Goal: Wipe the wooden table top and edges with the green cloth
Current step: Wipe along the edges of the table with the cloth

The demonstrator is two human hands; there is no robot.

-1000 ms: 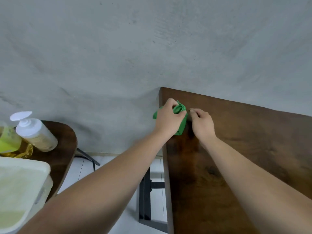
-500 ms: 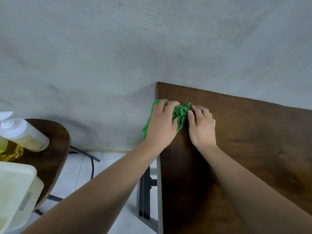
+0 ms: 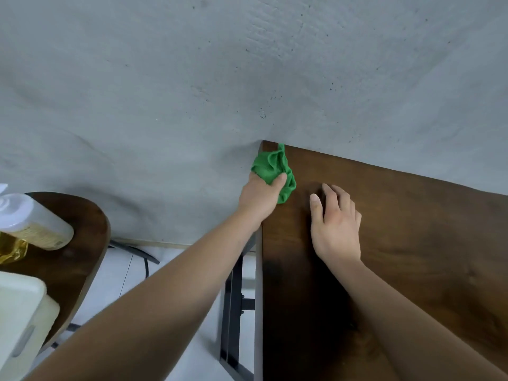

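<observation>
Forearms reach in from the bottom of the frame, bare to the wrist, toward the far-left corner of a dark wooden table [image 3: 412, 257]. Nearest on the left, a pale plastic tub [image 3: 19, 312] sits at the front of a separate rounded side table [image 3: 82, 243], with a white-capped bottle [image 3: 35, 224] lying behind it beside a crumpled piece of gold wrapping [image 3: 11, 250]. Between the two tables, a dark metal frame [image 3: 233, 312] drops to a light tiled floor [image 3: 115, 284], where a black cable [image 3: 137, 254] trails along the base of the wall.

Further on, the right hand [image 3: 334, 224] lies flat on the table top, fingers spread and relaxed, holding nothing, just beside the cloth but apart from it. The left hand [image 3: 261, 196] is at the table's left edge, thumb on top and fingers clenched around a bunched green cloth [image 3: 275, 169]. The cloth is draped over the left edge near the far corner, its upper folds reaching almost to the grey plaster wall [image 3: 247, 78] that the table stands against.
</observation>
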